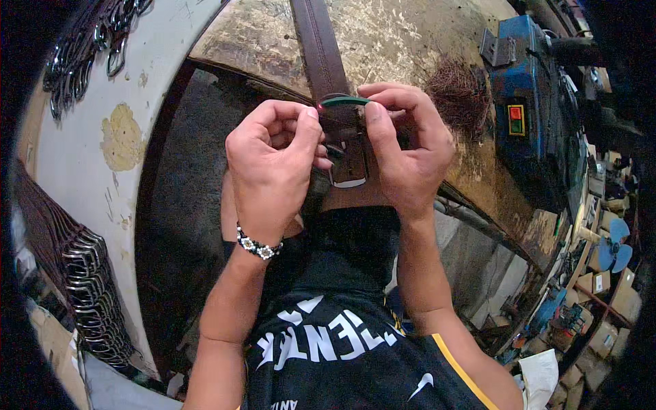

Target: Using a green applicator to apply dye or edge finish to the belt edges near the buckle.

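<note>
Gripping green strip [344,102] in right hand [415,154], 12 o'clock from the buckle [350,183], with left hand [272,150] pinched narrow at strip's 9 o'clock (can't tell on what). Could totally ping loose if bent too hard or held lightly.

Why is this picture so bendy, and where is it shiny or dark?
In the head view, the fisheye lens bends the white tabletop edge; in the head view, belt buckles glint at left, a red glow shows by the green strip, and the gap beside the workbench is dark.
</note>
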